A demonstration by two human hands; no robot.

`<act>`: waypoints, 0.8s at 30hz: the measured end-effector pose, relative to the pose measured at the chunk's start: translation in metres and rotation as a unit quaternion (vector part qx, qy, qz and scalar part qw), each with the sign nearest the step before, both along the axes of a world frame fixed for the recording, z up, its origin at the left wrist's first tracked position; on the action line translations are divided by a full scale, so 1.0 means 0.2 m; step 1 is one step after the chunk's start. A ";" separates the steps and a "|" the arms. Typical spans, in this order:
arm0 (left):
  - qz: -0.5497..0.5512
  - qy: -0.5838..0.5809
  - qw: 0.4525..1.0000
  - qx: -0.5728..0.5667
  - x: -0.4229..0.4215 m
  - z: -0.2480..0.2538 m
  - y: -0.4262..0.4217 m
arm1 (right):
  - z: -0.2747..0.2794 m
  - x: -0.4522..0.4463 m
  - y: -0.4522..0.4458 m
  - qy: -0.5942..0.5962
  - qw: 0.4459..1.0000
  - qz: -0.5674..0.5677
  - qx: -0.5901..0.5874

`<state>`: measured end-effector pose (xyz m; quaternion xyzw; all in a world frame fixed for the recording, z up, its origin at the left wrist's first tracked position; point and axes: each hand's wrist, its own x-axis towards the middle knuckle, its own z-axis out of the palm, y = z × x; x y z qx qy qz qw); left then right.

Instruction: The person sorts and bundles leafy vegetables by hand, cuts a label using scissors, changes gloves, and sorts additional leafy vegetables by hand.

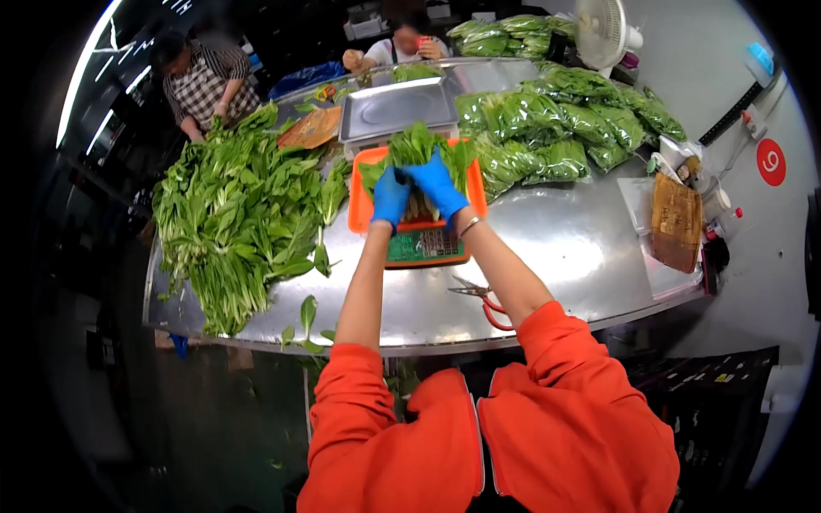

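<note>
A bunch of leafy greens [417,147] lies over the orange tray [363,162] of a scale [425,245] with a green keypad panel. My left hand [391,198], in a blue glove, is closed around the left side of the bunch. From the right, my right hand [437,183], also gloved in blue, grips the same bunch with its thumb near the left fingers. Pale stems show below and between the hands. Red-handled scissors [489,304] rest on the metal table just below my right forearm.
Loose greens [231,214] form a big heap on the left of the metal table [564,248]. Bagged greens [547,128] are piled at the back right. Behind the scale sits a metal tray [398,109]. Two people work across the table, and a white fan [601,34] stands at the back.
</note>
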<state>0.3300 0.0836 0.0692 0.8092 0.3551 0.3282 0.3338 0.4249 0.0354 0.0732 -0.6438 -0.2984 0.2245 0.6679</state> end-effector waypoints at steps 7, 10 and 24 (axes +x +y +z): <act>-0.029 0.095 0.995 -0.015 -0.06 0.12 0.04 | 0.15 0.05 -0.13 -0.191 0.962 0.058 -0.188; -0.024 0.140 0.990 -0.002 -0.09 0.18 0.02 | 0.29 0.04 -0.22 -0.351 0.904 0.036 -0.240; 0.041 0.115 0.989 0.087 0.18 0.15 -0.05 | 0.11 0.31 -0.22 -0.046 0.983 0.105 -0.142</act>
